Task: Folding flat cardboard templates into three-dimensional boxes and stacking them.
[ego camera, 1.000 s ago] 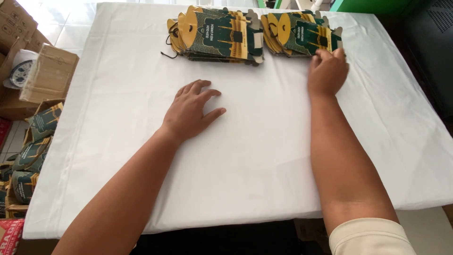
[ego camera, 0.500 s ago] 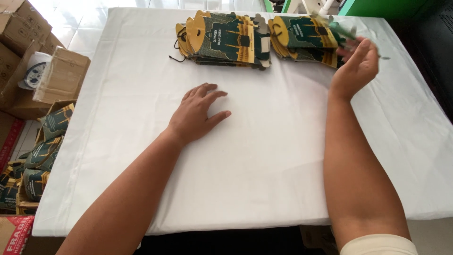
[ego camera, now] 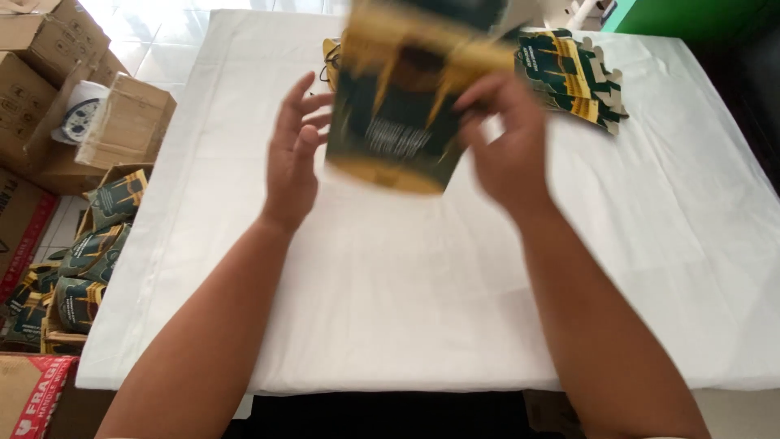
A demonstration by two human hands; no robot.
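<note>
My right hand (ego camera: 504, 142) holds a flat dark green and gold carton blank (ego camera: 402, 114) up in the air over the white-covered table (ego camera: 422, 268); the blank is blurred by motion. Just left of it, my left hand (ego camera: 294, 154) is raised with fingers spread, close to the blank's left edge; whether it touches is unclear. A pile of the same flat blanks (ego camera: 577, 73) lies at the table's far right. The raised blank mostly hides a second pile (ego camera: 331, 55) at far centre.
Brown cardboard boxes (ego camera: 57, 89) stand on the floor to the left. Below them an open box (ego camera: 89, 252) holds several folded green and gold cartons. A red box corner (ego camera: 28, 398) shows at the bottom left. A green surface (ego camera: 691, 16) is at the far right.
My right hand took a blank from the far right pile and lifted it toward me. My left hand rose off the tablecloth to meet it. The camera moved closer.
</note>
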